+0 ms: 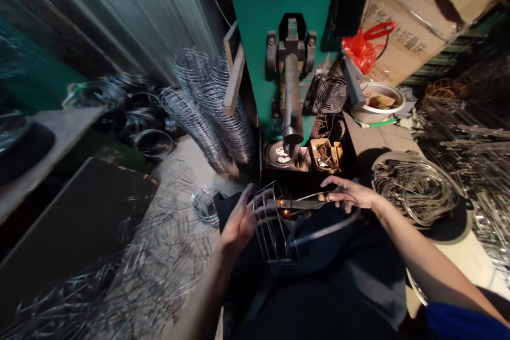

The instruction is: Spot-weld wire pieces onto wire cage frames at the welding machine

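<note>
My left hand (pixel 241 221) is closed on the side of a small wire basket (pixel 274 234), its fingers partly behind the bars. The basket is tilted above my lap. My right hand (pixel 345 193) pinches a bent wire loop (pixel 314 196), which stretches left toward the basket; whether the two are joined I cannot tell. Part of the loop is smeared by motion. Beyond both hands stands a green machine (pixel 258 26) with a thick metal arm (pixel 292 95) pointing toward me.
Stacked wire rings (pixel 207 111) lean left of the machine. A tub of wire loops (pixel 414 188) stands at right, near a bucket (pixel 378 111) and a cardboard box (pixel 414 26). Loose wire pieces (pixel 159 255) cover the floor at left. A small carton (pixel 326 154) sits below the metal arm.
</note>
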Tool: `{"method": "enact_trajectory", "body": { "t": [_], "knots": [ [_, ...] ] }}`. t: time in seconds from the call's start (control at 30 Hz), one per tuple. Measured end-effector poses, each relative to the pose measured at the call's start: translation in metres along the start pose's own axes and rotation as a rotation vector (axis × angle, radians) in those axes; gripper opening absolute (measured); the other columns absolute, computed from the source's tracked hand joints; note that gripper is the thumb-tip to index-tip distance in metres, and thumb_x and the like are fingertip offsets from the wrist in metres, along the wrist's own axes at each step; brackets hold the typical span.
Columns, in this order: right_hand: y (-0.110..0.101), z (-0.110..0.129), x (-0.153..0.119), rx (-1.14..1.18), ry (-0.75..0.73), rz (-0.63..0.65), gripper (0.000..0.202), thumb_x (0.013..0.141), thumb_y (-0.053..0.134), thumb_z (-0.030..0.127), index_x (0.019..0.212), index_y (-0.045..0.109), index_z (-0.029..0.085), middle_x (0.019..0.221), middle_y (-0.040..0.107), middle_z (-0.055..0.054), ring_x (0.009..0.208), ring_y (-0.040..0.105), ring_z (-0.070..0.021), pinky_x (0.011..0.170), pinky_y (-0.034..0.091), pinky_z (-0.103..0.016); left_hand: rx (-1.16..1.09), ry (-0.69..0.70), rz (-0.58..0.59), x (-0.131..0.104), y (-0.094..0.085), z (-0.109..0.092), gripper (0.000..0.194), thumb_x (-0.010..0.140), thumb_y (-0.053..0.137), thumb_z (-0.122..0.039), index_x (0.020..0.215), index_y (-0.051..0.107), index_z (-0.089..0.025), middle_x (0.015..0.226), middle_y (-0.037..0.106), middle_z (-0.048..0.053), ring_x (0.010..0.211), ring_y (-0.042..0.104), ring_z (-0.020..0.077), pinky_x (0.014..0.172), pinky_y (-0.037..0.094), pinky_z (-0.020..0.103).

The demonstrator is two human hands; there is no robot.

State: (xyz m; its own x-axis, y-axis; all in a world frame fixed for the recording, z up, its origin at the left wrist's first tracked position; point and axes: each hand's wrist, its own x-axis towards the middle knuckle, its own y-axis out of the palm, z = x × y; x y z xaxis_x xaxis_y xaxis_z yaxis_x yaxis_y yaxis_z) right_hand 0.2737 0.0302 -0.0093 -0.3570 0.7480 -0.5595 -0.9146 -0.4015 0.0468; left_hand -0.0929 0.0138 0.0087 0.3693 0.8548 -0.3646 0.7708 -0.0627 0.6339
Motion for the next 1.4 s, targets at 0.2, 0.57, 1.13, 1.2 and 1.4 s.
{"method": "enact_trajectory", "body": {
  "t": [0.2,0.57,1.13,1.2,1.4],
  "knots": [
    [0.006,-0.051,0.015,-0.123,0.119,-0.022,0.047,0.069,0.078,0.054,0.101,0.072,0.019,0.064,0.060,0.002,0.050,0.053,-0.0104,0.043,0.044,-0.022,0.005,-0.268,-0.052,-0.031,-0.030,0.082,0.062,0.074,0.082,-0.040,0.122,0.052,-0.015,0.127,0.064,0.022,0.095,0.072,0.0280,0.082,0.055,0.038],
    [0.004,0.014,0.004,-0.295,-0.253,-0.217,0.051,0.069,0.074,0.067,0.075,0.067,0.017,0.070,0.060,0.000,0.065,0.053,-0.0138,0.064,0.043,-0.029,0.125,0.131,-0.137,-0.005,-0.004,0.064,0.048,0.091,0.061,-0.050,0.123,0.046,-0.018,0.069,0.068,0.001,0.051,0.058,0.0119,0.048,0.042,0.020],
    [0.018,0.069,0.020,-0.287,-0.343,-0.346,0.053,0.074,0.070,0.066,0.058,0.051,0.020,0.055,0.039,0.003,0.053,0.036,-0.0107,0.050,0.027,-0.026,0.188,0.278,-0.209,0.039,0.021,0.045,0.048,0.080,0.076,-0.038,0.115,0.051,-0.017,0.060,0.056,-0.008,0.045,0.051,0.0083,0.043,0.044,0.019],
    [0.016,0.065,0.028,-0.280,-0.379,-0.377,0.057,0.074,0.069,0.067,0.054,0.045,0.020,0.054,0.035,0.004,0.053,0.031,-0.0098,0.051,0.023,-0.026,0.202,0.282,-0.217,0.041,0.023,0.045,0.051,0.080,0.077,-0.038,0.118,0.050,-0.017,0.061,0.056,-0.007,0.047,0.053,0.0088,0.043,0.045,0.019],
    [0.012,0.060,0.046,-0.277,-0.451,-0.399,0.061,0.075,0.070,0.064,0.053,0.034,0.020,0.057,0.029,0.005,0.058,0.026,-0.0098,0.056,0.021,-0.028,0.239,0.281,-0.216,0.047,0.033,0.047,0.070,0.079,0.078,-0.039,0.136,0.046,-0.016,0.064,0.055,-0.006,0.052,0.055,0.0096,0.048,0.048,0.021]
  ]
}}
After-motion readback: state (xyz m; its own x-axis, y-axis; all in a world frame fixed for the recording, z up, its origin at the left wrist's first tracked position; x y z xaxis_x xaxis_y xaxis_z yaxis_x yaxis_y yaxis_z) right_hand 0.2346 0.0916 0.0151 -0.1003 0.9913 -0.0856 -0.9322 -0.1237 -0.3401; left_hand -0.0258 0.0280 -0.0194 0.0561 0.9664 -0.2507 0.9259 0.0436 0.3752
